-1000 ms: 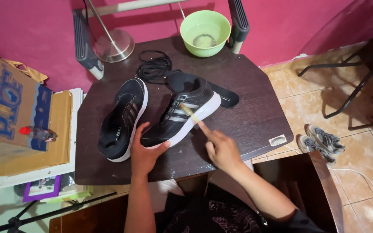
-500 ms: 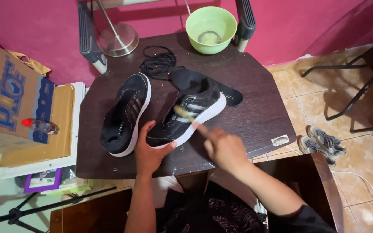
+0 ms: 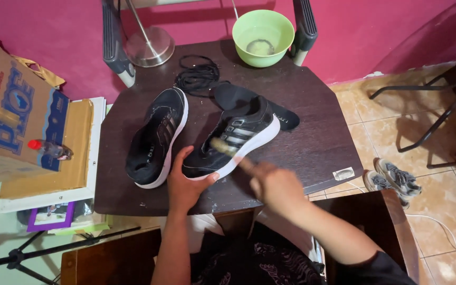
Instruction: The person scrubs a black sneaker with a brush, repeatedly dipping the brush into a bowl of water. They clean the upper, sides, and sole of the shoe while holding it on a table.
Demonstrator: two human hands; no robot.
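1. Fingers of the left hand (image 3: 184, 182) curl round the near end of a black shoe with a white sole (image 3: 233, 140), thumb on the sole edge, pinning it to the dark table (image 3: 317, 137); this hand is clasped on the shoe.
2. Left of those fingers, just beside them, lies a second black shoe (image 3: 157, 137), on its side and untouched. Well left of it stands a cardboard box (image 3: 11, 121).
3. Beyond the fingers, far across the table, sit a coil of black laces (image 3: 197, 75), a metal lamp base (image 3: 150, 46) and a green bowl (image 3: 263, 30).
4. Right of the left hand, the right hand (image 3: 273, 184) is blurred; its fingers appear closed round the handle of a small brush (image 3: 222, 148), whose head touches the side of the held shoe.
5. Judging by looks, the shoe is light, with a soft mesh upper that gives under pressure and a firmer rubber sole, possibly slick if damp. Best hold: the stiff sole edge or heel, as now, not the upper.
6. Farther right, on the tiled floor, lie grey sneakers (image 3: 391, 177).
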